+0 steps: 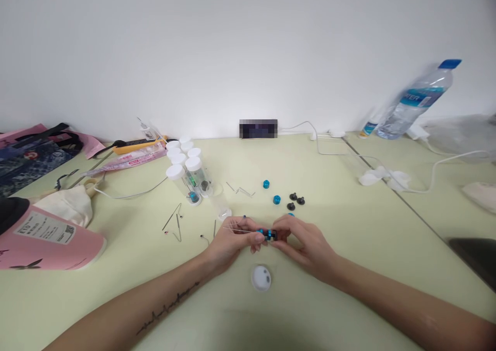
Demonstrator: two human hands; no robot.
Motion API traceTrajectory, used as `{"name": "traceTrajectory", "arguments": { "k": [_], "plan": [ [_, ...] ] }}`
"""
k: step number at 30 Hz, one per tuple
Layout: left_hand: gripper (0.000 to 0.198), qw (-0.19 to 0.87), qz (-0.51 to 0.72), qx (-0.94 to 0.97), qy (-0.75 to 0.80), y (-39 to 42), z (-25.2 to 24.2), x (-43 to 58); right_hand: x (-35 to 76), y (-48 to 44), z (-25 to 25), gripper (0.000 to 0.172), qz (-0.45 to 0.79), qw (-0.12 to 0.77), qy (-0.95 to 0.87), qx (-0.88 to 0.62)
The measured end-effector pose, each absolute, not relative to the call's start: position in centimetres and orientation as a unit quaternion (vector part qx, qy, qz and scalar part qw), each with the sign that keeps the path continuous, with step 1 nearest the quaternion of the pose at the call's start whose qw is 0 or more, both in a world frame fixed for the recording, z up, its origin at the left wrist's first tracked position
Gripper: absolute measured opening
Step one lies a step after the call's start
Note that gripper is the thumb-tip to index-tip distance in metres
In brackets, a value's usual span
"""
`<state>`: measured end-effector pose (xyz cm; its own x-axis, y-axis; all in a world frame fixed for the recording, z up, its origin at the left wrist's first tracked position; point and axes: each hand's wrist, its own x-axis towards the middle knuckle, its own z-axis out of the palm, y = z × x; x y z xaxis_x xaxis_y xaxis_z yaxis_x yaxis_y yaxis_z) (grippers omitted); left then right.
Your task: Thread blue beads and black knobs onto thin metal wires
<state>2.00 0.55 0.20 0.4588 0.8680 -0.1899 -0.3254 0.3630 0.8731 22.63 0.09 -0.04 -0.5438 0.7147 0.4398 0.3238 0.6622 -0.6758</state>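
Note:
Between my two hands is a small blue and black part, looking like blue knurled pieces on a black shaft. My left hand pinches its blue end with thumb and fingers, and thin metal wires stick out from the same hand. The fingers of my right hand are closed on the black end. Loose blue knurled pieces and black flanged pieces lie just beyond. A white cap with small dark discs in it sits on the table below my hands.
Clear tubes with white lids stand left of centre, near an open clear tube. Bent metal pins lie on the table. A pink cup is at left, a water bottle and white cable at right.

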Motion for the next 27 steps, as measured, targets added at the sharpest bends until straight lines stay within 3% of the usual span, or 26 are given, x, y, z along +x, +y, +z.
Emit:
{"name": "traceTrajectory", "arguments": {
  "k": [18,27],
  "plan": [
    [0.009,0.747,0.402,0.414,0.33,0.58,-0.15,2.0,22.73,0.04,0.16,0.006,0.265,0.347,-0.837,-0.329],
    [0.011,0.746,0.399,0.419,0.33,0.59,-0.24,1.96,22.8,0.11,0.21,0.011,0.256,0.332,-0.844,-0.333]
  ]
}}
